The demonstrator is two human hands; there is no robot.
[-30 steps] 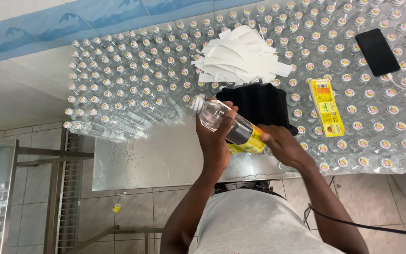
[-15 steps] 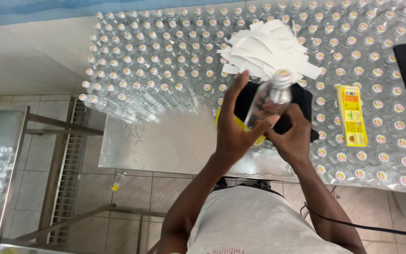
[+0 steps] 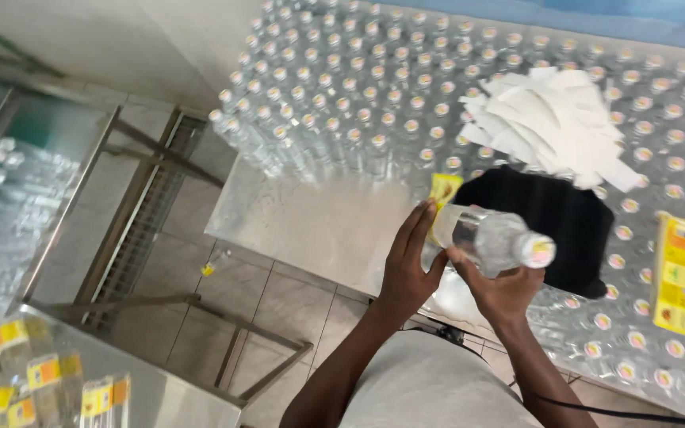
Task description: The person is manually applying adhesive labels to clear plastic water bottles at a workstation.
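Turning the clear bottle [image 3: 489, 238] onto its side above the steel table's [image 3: 319, 230] near edge, we now point its cap right, where moments ago it stood upright. Our left hand [image 3: 406, 265] presses flat, closed fingers on the yellow label [image 3: 442, 190]; our right hand [image 3: 501, 289] cups beneath, fingers curled. Massed capped bottles [image 3: 342, 87] surround us.

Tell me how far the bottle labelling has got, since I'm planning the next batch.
Done: a few yellow-labelled bottles lie at lower left. In hand: the left hand and right hand hold one clear bottle with a yellow label at its base. Left: the table's many unlabelled bottles.
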